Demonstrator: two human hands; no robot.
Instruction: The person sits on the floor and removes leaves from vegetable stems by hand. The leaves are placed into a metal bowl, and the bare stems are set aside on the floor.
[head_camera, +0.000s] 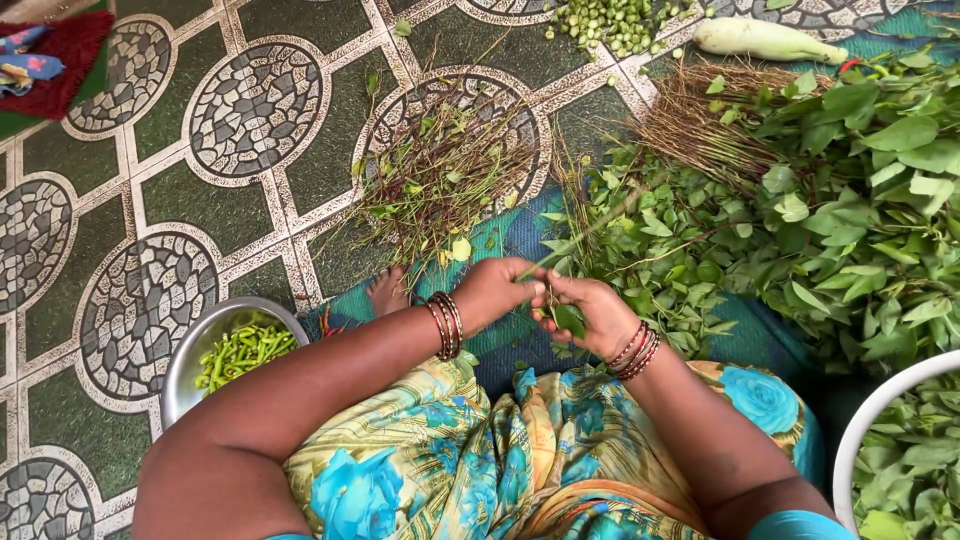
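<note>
1. Left hand (492, 290) pinched shut on a thin green stem (585, 232), at mid-frame just above the lap; stem running up and right toward the leaf pile (820, 210).
2. Right hand (590, 312) closed around the stem's lower end, with a plucked leaf (568, 320) tucked under the fingers; hands touching at the fingertips.
3. Risk of the stem snapping: looks thin, and a hard pull between two close grips could break it short, leaving leaves on the piece.
4. Risk of mixing: bare stalks (440, 180) heaped at upper centre, just beside the leaf pile at right; a careless toss could land waste among good leaves.
5. Risk of missing the white bowl (868, 420) at lower right: only its rim showing, set behind the right elbow, so dropped leaves could fall on the floor (160, 200).
6. Steel bowl (215, 330) of green chillies (245, 350) at lower left, close to the left forearm; a swing of that arm could tip it.
</note>
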